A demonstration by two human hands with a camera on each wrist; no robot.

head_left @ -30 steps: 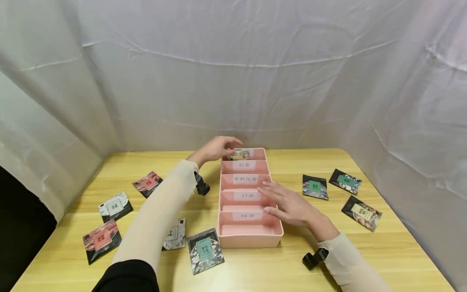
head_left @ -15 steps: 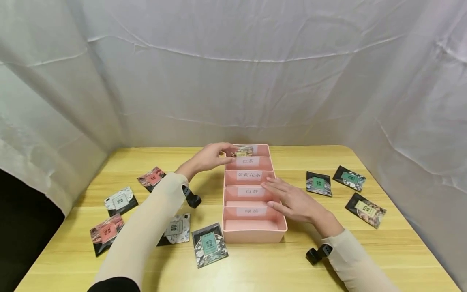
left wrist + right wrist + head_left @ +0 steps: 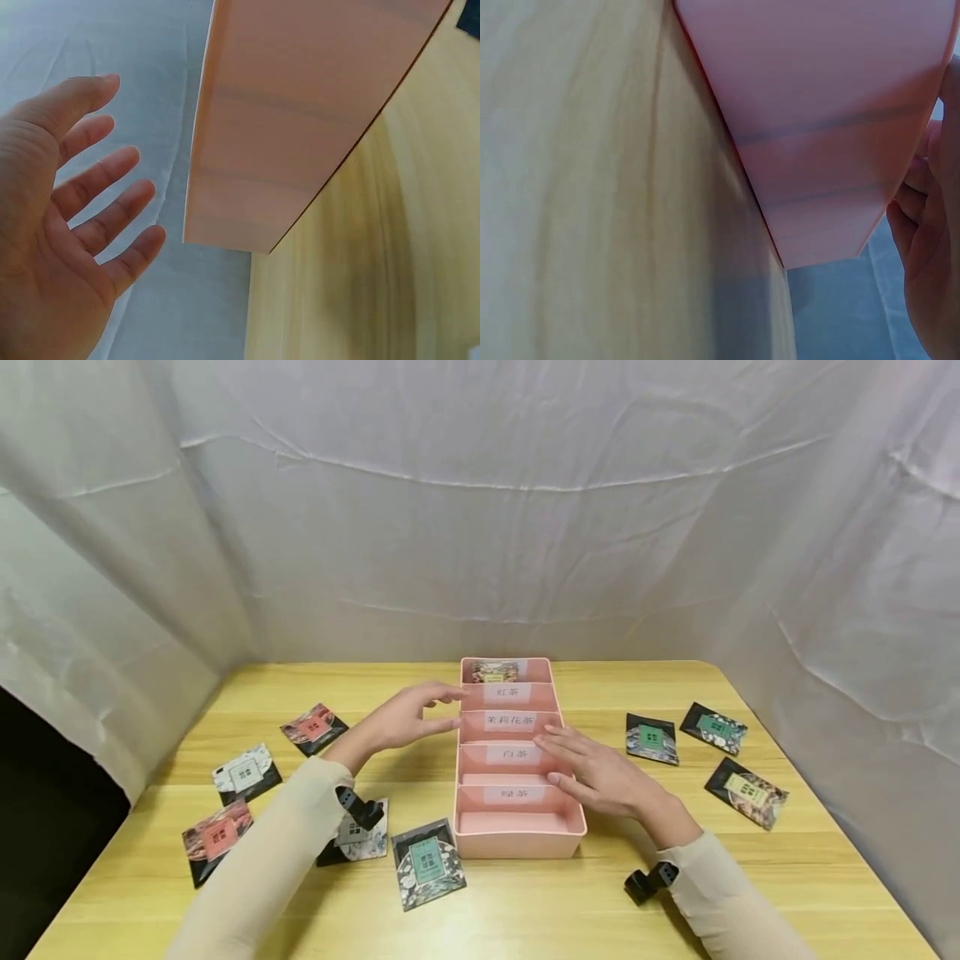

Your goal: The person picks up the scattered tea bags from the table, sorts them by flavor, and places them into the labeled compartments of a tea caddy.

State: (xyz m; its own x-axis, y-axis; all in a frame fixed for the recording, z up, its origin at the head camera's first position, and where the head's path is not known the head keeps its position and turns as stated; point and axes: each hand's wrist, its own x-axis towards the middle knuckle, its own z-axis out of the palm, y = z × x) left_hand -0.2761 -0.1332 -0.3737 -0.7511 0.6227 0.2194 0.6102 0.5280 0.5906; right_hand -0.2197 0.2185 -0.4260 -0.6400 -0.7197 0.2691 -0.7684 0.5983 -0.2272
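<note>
A pink divided box (image 3: 517, 845) stands lengthwise in the middle of the table, with white labels on its dividers. One tea packet (image 3: 495, 672) with a yellow-green label lies in the farthest compartment. My left hand (image 3: 408, 717) is beside the box's left wall, fingers apart and relaxed; in the left wrist view the palm (image 3: 67, 247) holds nothing. My right hand (image 3: 603, 770) rests on the box's right rim, fingers extended over it. The right wrist view shows those fingers (image 3: 915, 202) at the rim against the pink side wall (image 3: 832, 112).
Left of the box lie two red-labelled packets (image 3: 313, 728) (image 3: 217, 841), two white-grey packets (image 3: 246, 772) (image 3: 367, 839) and a green-labelled packet (image 3: 428, 863). To the right are two green-labelled packets (image 3: 651, 740) (image 3: 714, 727) and a yellow-labelled packet (image 3: 746, 792). A pale curtain (image 3: 480, 527) hangs behind the table.
My left hand has drawn back from the farthest compartment, left and nearer, leaving the yellow-green packet inside. My right hand stays on the right rim.
</note>
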